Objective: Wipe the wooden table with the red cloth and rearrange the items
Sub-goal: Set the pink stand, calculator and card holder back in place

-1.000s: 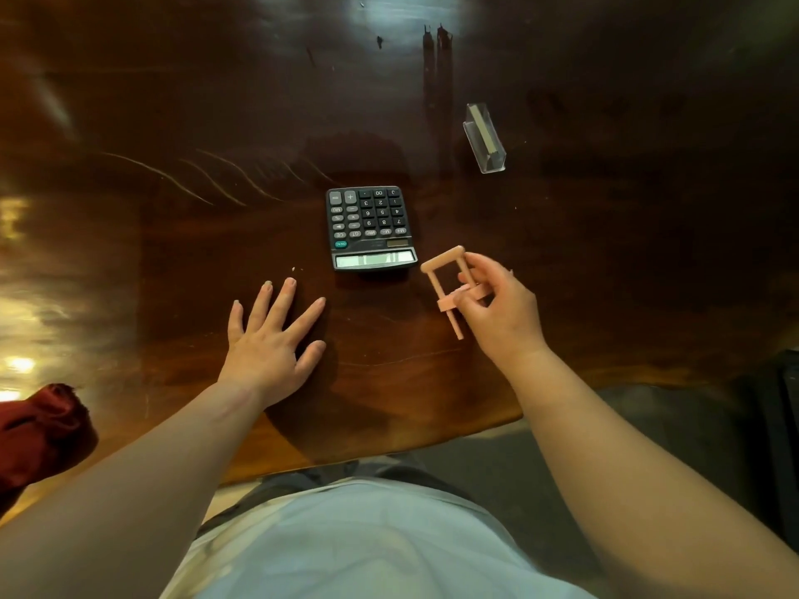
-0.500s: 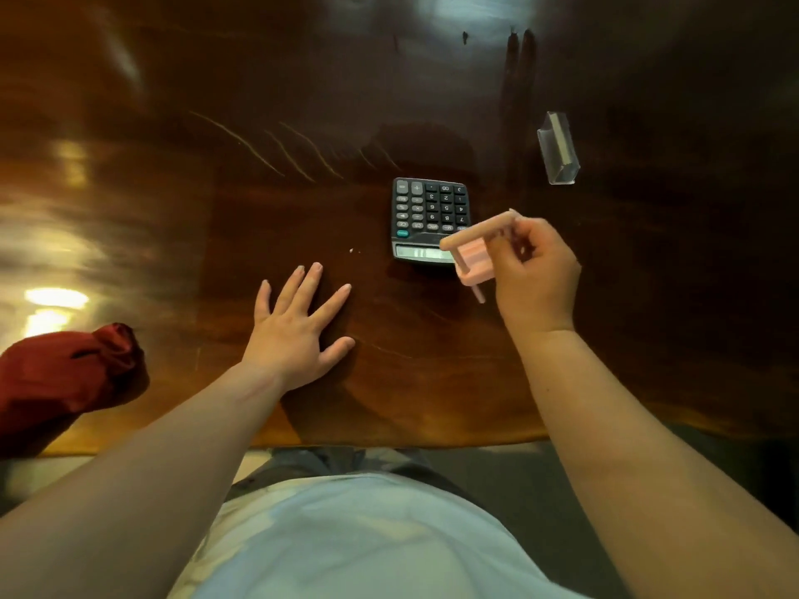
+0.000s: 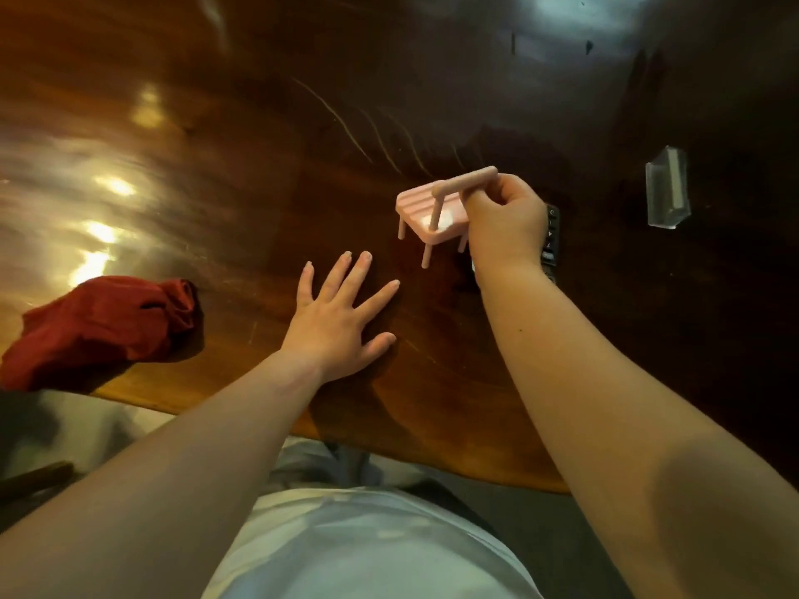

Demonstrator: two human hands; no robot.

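My right hand (image 3: 503, 222) grips the top bar of a small pink chair-shaped stand (image 3: 426, 214) and holds it upright just above the dark wooden table (image 3: 242, 166). My left hand (image 3: 337, 322) lies flat on the table with fingers spread, below and left of the stand. The crumpled red cloth (image 3: 103, 330) sits at the table's near left edge, apart from both hands. A black calculator (image 3: 551, 239) is mostly hidden behind my right wrist.
A clear plastic card holder (image 3: 666, 188) lies at the right. Light scratches cross the table beyond the stand. The table's near edge runs just in front of my body, and bright reflections cover the left part.
My right hand has carried the pink stand up and leftward, past the calculator, turning it upright. My view swung left, bringing the red cloth fully in. My left hand stayed flat.
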